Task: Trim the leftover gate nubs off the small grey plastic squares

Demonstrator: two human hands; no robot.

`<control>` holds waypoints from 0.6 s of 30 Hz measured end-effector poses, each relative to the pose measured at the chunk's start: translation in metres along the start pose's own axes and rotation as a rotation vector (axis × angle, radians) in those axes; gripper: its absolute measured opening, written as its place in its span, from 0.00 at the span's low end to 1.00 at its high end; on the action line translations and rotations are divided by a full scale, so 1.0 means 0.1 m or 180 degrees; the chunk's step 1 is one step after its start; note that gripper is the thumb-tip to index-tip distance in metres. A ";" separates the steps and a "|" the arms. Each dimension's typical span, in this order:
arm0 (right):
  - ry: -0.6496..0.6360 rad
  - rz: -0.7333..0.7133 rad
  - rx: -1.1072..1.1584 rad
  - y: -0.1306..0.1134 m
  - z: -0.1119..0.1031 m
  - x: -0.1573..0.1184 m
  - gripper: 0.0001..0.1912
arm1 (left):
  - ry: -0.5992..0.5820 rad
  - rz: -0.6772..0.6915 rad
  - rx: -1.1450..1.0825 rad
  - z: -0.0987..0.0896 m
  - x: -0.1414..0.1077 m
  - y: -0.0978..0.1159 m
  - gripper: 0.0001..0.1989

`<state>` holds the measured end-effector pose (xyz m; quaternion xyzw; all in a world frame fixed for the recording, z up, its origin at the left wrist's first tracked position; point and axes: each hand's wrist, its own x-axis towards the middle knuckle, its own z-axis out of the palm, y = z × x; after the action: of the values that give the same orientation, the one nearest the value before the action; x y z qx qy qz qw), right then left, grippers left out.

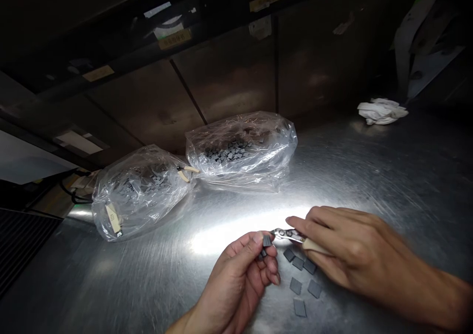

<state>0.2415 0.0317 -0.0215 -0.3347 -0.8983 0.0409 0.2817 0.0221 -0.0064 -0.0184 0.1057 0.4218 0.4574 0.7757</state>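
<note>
Between the thumb and fingers of my left hand (244, 280) is a small grey ribbed piece (266, 241), with more grey pieces partly hidden in the curled fingers below it. My right hand (343, 250) grips a pair of nippers (286, 234) with metal jaws and cream handles. Their jaw tips point left and reach the edge of the held piece; whether they touch it I cannot tell. Several flat grey square pieces (295, 285) lie loose on the metal table below the nippers.
Two clear plastic bags stand behind my hands: a right bag (240, 147) and a left bag (144, 191), both with many grey pieces inside. A cream-handled tool (188, 171) lies where they meet. A crumpled white cloth (382, 111) sits far right on the metal table (155, 284).
</note>
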 end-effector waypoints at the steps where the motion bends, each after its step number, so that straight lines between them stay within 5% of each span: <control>1: 0.0012 0.0144 0.0108 0.04 -0.01 0.00 0.13 | -0.0008 -0.0024 -0.0001 0.00 0.00 0.00 0.07; 8: -0.0753 0.1198 0.1183 0.30 -0.24 0.10 0.06 | -0.0055 -0.0058 0.0177 -0.01 0.00 0.01 0.06; 12: -0.1198 0.1164 0.1382 0.26 -0.30 0.13 0.06 | -0.0053 -0.0075 0.0399 0.00 -0.01 0.03 0.06; 18: -0.1145 0.1002 0.1457 0.15 -0.15 0.15 0.09 | -0.0164 -0.0036 0.0479 -0.02 -0.01 0.00 0.07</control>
<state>0.2484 0.0510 -0.0059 -0.3848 -0.8384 0.3432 0.1767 0.0198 -0.0077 -0.0191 0.1731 0.4354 0.4171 0.7787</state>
